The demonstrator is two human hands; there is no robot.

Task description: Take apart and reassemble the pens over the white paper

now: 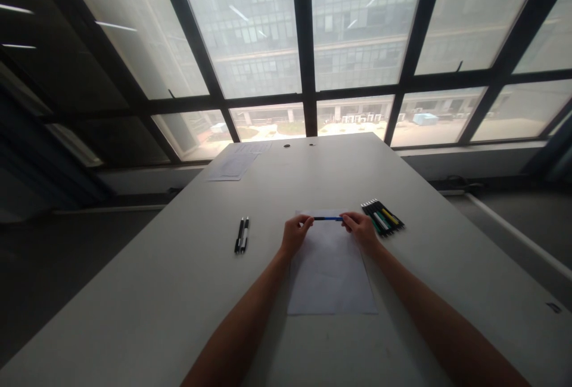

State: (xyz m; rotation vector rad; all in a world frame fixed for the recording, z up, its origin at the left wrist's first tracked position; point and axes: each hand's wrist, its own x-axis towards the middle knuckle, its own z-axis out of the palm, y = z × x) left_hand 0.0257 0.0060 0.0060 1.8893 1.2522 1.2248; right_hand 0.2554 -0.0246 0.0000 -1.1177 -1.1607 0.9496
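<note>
A blue and black pen (328,218) is stretched level between my two hands, above the far part of a white paper sheet (333,274). My left hand (297,234) pinches its black end, and my right hand (360,230) pinches the blue end. To the right of my right hand lies a row of several pens (383,217), mostly black, with green, white and yellow parts. Two pens (242,235), black and partly white, lie side by side left of my left hand.
The white table (156,291) reaches to the windows. Printed papers (235,163) lie at its far left corner. Two small dark round spots (286,146) are near the far edge. A small dark item (554,307) sits near the right edge.
</note>
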